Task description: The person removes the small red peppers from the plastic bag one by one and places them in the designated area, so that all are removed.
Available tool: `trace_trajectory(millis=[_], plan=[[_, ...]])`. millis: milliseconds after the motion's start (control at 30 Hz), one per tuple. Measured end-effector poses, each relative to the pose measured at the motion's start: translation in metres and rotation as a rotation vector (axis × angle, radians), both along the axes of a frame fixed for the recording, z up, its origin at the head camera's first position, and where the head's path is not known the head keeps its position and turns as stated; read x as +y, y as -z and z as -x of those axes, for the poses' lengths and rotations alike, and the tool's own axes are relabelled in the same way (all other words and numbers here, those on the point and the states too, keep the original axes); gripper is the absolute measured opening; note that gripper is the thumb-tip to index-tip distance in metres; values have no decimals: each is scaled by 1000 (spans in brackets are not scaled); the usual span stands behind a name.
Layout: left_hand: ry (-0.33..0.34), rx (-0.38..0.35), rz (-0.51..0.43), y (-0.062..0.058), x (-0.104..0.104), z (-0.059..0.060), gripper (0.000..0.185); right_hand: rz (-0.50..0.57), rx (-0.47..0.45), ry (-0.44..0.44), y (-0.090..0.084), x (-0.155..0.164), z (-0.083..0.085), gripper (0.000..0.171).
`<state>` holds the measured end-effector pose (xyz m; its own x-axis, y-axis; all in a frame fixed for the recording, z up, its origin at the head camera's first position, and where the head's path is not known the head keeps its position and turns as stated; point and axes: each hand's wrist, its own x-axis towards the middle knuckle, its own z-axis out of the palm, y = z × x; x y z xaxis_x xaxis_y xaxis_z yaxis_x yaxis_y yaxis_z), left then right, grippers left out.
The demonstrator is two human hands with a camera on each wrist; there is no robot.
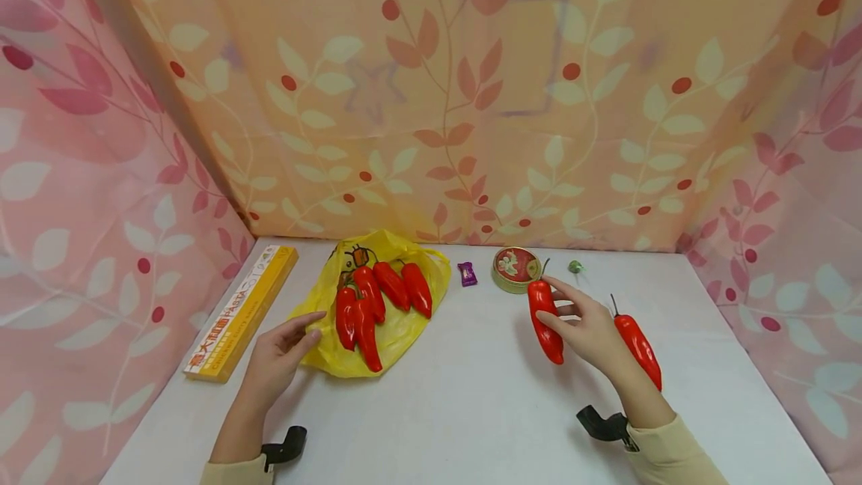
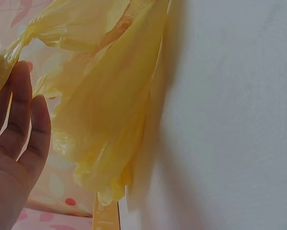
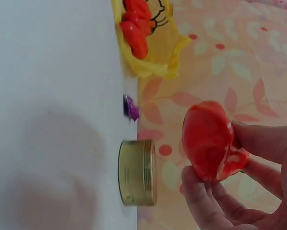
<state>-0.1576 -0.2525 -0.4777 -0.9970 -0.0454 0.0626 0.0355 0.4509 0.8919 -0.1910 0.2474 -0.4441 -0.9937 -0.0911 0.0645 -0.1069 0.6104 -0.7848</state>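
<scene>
A glossy red chili pepper [image 1: 546, 320] with a thin dark stem hangs above the table, pinched between the thumb and fingers of my right hand [image 1: 584, 326]. The right wrist view shows this pepper [image 3: 208, 141] end-on. My left hand [image 1: 277, 356] holds the left edge of a yellow plastic bag [image 1: 411, 346]. In the left wrist view the bag [image 2: 110, 91] stretches to a narrow tip at the fingers; the thumb's grip is hidden there. Several red peppers [image 1: 366, 331] lie on the spread bag. Another red pepper [image 1: 637, 350] lies partly behind my right forearm.
A yellow pasta box [image 1: 245, 313] lies at the left. Along the back stand a purple wrapped candy [image 1: 467, 274], a round red-lidded tin [image 1: 515, 269] and a green lollipop [image 1: 575, 267]. Patterned cloth walls [image 1: 431, 96] close in the white table [image 1: 458, 410] at back and sides.
</scene>
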Motion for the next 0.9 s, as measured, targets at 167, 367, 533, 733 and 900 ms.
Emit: trace_trajectory(millis=[167, 367, 533, 733, 900], plan=[[7, 16, -6, 1, 0, 0, 39, -66, 19, 32, 3, 19, -5, 68], [9, 9, -17, 1, 1, -1, 40, -169, 44, 83, 8, 41, -13, 67], [9, 7, -6, -1, 1, -2, 39, -202, 38, 103, 15, 54, -16, 68], [13, 12, -4, -2, 0, -2, 38, -278, 26, 132, 21, 65, -19, 69], [13, 26, -6, 0, -1, 0, 38, -341, 52, 159, 23, 71, -21, 66]])
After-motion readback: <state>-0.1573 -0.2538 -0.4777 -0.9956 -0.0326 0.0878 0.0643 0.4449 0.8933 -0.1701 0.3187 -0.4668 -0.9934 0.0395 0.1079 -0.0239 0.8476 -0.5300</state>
